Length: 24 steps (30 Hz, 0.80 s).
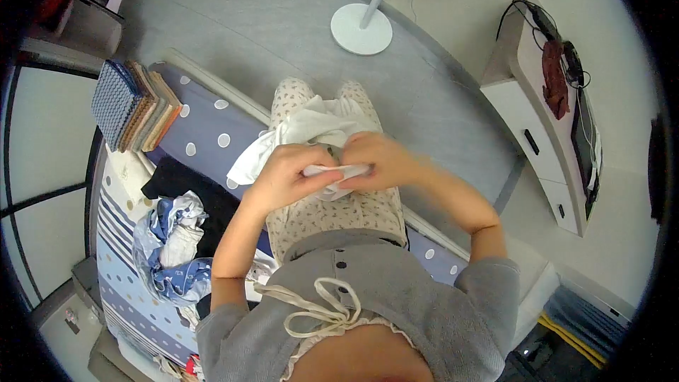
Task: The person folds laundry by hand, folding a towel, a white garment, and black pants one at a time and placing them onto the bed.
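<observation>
A white cloth garment (311,124) lies over my lap, its folds spreading over my patterned trousers (332,216). Both of my hands meet above it and pinch its edge. My left hand (286,173) has thumb and fingers closed on the white fabric. Close beside it, my right hand (375,163) grips the same edge, thumb toward me. A small dark mark shows on the fabric between the hands; I cannot make out what it is. The kind of garment is hidden by the folds.
A folded stack of textured cloths (134,106) stands on the bed's corner to the left. Rumpled blue and white clothes (173,240) and a black garment (201,194) lie on the bed. Ahead is a white round stand base (361,30); at right, a drawer cabinet (527,124) with cables.
</observation>
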Each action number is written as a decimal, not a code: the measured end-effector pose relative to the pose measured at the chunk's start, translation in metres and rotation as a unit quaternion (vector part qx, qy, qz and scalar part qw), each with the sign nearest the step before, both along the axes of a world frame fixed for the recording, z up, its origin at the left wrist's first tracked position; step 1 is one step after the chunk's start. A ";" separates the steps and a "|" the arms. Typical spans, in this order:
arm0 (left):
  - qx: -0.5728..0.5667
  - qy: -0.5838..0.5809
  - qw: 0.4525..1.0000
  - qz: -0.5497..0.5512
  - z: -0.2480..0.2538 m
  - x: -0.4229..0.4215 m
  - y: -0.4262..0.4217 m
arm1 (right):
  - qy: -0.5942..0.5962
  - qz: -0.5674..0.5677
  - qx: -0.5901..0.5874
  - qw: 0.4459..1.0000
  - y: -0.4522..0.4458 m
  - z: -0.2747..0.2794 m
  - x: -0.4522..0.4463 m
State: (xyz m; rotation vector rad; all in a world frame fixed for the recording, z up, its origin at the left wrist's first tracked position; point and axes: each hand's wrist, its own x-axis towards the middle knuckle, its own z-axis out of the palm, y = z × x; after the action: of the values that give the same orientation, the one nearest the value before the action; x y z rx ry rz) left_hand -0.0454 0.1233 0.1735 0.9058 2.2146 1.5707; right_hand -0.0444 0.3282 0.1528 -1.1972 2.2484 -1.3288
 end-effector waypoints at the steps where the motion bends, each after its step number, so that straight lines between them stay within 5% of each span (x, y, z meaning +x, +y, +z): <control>1: -0.053 -0.004 0.999 0.009 0.004 -0.001 -0.003 | 0.011 -0.005 0.002 1.000 0.007 0.009 -0.004; 2: -0.105 -0.009 0.994 0.016 0.006 -0.002 -0.005 | 0.021 -0.010 0.004 1.000 0.015 0.024 -0.009; 6: 0.009 0.106 0.994 0.015 0.011 -0.019 -0.032 | 0.067 -0.018 0.064 0.996 0.046 0.083 -0.016; 14: -0.227 0.213 0.950 0.008 0.098 -0.029 -0.056 | 0.147 -0.016 0.046 0.988 0.080 0.150 -0.011; 18: -0.327 0.374 0.866 0.054 0.109 -0.040 -0.054 | 0.210 -0.047 0.051 0.975 0.086 0.162 -0.012; 24: -0.207 0.640 0.716 0.186 0.169 -0.076 -0.062 | 0.482 -0.163 0.084 0.857 0.103 0.192 -0.036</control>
State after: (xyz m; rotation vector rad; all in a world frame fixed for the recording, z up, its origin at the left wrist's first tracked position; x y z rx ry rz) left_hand -0.1219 0.0612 0.3423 1.7839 3.5970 0.2495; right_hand -0.0808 0.4310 0.3446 -1.7163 3.2802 -0.5931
